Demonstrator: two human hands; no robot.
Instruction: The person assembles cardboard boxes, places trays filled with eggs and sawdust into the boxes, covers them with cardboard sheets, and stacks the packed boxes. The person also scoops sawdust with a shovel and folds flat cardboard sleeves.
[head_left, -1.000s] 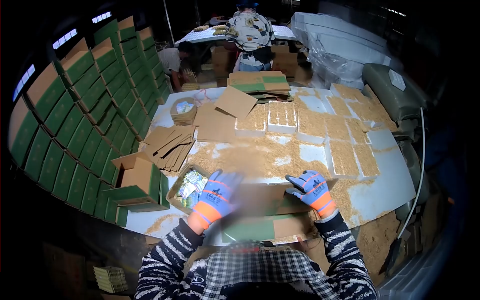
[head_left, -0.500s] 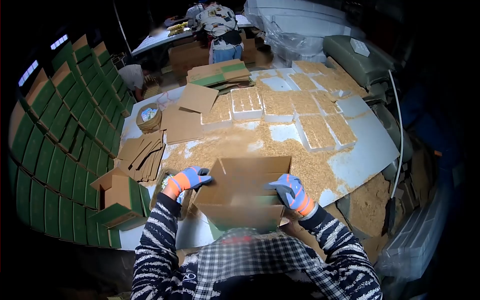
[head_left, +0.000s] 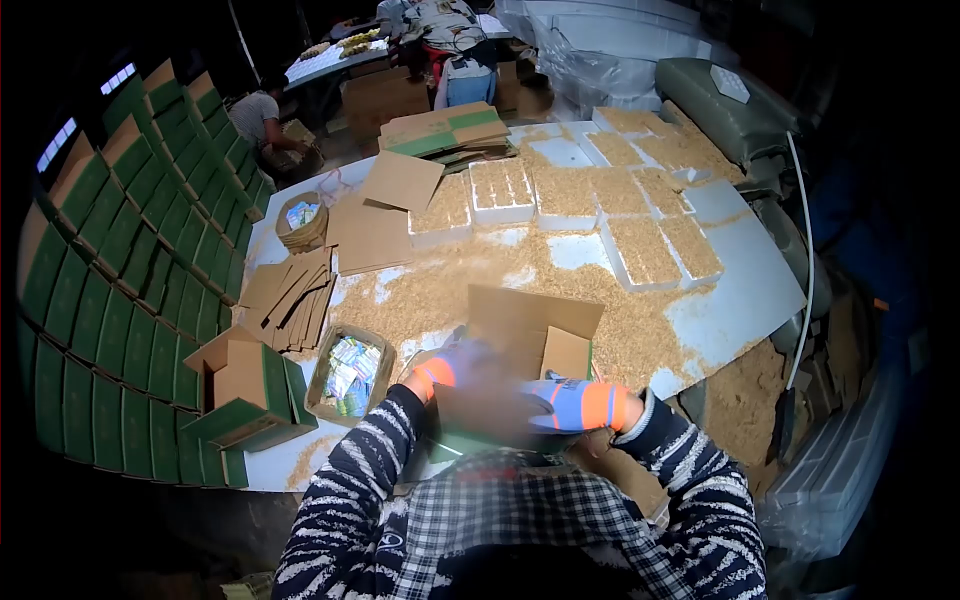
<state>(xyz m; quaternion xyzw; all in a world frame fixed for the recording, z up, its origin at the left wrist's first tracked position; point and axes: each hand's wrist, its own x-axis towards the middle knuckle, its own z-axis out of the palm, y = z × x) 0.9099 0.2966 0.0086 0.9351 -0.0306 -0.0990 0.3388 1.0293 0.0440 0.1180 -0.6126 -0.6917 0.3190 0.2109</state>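
An open cardboard box (head_left: 530,318), brown inside with green outer faces, stands at the table's near edge against my body, its far flap raised. My left hand (head_left: 455,365), in a blue and orange glove, reaches to the box's left side; a blur smears its fingers. My right hand (head_left: 575,403), gloved alike, lies across the near right part of the box, fingers curled over a cardboard flap. A blurred patch hides part of the box between my hands. Left of it stands a basket (head_left: 318,395) of small printed packets (head_left: 350,372).
Sawdust-filled white trays (head_left: 640,255) stand on the sawdust-strewn table (head_left: 735,305). Cardboard sheets (head_left: 365,238) and a round basket (head_left: 302,235) lie left. Another open box (head_left: 245,390) stands beside stacked green boxes (head_left: 110,330). Co-workers (head_left: 262,120) (head_left: 450,45) are at the back.
My hands have come closer together over the box, the left moving right and inward. The box has turned and shifted slightly right, exposing the packet basket. The crouching co-worker has shifted.
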